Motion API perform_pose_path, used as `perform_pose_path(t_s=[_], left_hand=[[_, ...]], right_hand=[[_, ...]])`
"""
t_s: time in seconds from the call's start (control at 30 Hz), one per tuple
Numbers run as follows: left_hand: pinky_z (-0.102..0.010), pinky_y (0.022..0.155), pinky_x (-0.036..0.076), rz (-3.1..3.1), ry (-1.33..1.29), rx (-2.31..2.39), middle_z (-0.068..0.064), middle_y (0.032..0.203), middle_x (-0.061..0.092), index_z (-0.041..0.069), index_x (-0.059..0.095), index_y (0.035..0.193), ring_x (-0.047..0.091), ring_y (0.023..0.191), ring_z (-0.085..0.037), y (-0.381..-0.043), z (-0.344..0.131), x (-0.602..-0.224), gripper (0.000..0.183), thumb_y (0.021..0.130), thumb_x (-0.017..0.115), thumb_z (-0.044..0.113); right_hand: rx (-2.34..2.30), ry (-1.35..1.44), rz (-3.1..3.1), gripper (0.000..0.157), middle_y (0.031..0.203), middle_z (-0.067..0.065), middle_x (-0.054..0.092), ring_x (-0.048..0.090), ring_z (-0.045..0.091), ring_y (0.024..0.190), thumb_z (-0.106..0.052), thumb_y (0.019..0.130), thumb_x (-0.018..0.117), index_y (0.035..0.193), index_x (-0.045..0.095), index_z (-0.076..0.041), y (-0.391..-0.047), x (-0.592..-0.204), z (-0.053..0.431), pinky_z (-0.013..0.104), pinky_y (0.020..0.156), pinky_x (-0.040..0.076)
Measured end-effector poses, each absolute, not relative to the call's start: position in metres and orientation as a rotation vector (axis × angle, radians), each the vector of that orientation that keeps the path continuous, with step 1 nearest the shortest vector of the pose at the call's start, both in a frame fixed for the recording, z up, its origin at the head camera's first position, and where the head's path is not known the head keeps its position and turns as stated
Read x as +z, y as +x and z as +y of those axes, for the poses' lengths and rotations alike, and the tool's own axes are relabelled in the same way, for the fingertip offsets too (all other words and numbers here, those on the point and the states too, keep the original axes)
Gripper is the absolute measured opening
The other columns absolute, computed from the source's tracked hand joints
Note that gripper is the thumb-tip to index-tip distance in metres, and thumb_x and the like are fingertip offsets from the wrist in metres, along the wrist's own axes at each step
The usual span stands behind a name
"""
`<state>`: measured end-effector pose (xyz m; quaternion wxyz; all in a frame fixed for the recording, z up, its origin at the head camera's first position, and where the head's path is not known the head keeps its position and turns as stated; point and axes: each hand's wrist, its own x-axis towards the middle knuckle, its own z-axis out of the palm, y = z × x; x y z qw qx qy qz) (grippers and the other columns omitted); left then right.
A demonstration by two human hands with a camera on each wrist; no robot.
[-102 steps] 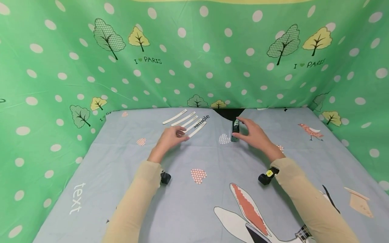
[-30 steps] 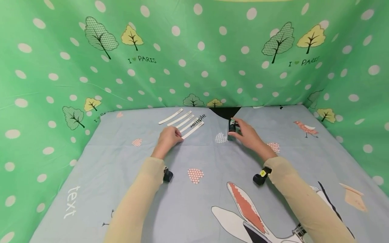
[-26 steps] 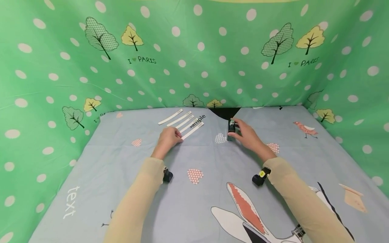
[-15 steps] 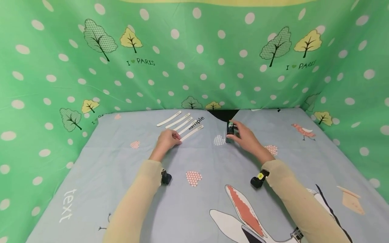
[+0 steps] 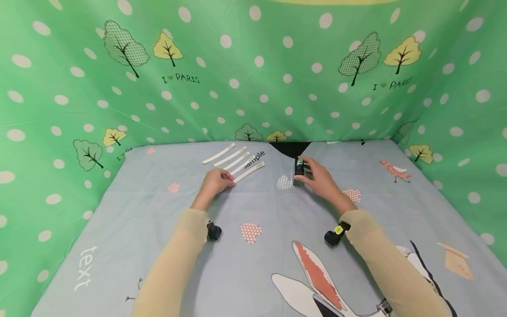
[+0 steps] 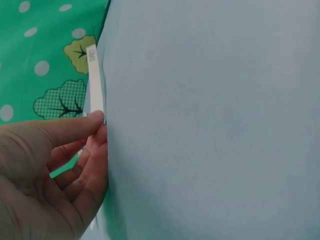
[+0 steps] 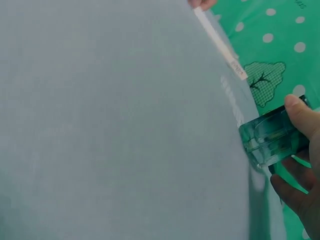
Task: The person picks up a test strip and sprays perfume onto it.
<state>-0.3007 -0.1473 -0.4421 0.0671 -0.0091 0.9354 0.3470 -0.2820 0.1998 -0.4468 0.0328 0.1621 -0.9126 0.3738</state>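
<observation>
Since the earlier frame the right hand (image 5: 321, 180) has closed around the upright bottle (image 5: 299, 170), while the left hand (image 5: 214, 184) pinches the near end of the paper strip (image 5: 248, 171) lying left of that bottle, its long axis running away from the fingertips.

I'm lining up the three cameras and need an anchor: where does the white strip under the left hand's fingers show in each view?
Head: the white strip lies left of centre, nearest of five, its near end pinched by the left hand.
Left wrist: upper left, upright, above the fingertips.
Right wrist: top right, slanting down toward the glass bottle.
Shared landmark: the strip's small printed end.
</observation>
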Motion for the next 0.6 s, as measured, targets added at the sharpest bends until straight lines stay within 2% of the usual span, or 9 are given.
perform_pose_path(t_s=[0.23,0.6], left_hand=[[-0.019,0.058,0.046,2.792,-0.063,1.1,-0.004,0.077,0.069,0.006,0.071,0.091,0.061,0.064,-0.01,-0.2971,-0.1454,-0.4364,0.014,0.083,0.079,0.014],[-0.018,0.058,0.05,2.755,-0.071,1.159,-0.005,0.078,0.069,0.004,0.072,0.093,0.062,0.062,-0.007,-0.2922,-0.1486,-0.4345,0.014,0.084,0.078,0.011]], right_hand=[[1.222,0.492,-2.764,0.071,0.151,0.023,0.044,0.05,0.041,0.134,-0.026,0.093,0.071,0.152,0.036,-0.008,-0.2834,-0.4476,0.2,0.051,0.109,0.046],[1.307,0.494,-2.741,0.07,0.153,0.022,0.04,0.047,0.041,0.137,-0.019,0.092,0.072,0.151,0.037,-0.006,-0.2806,-0.4452,0.1957,0.051,0.111,0.045]])
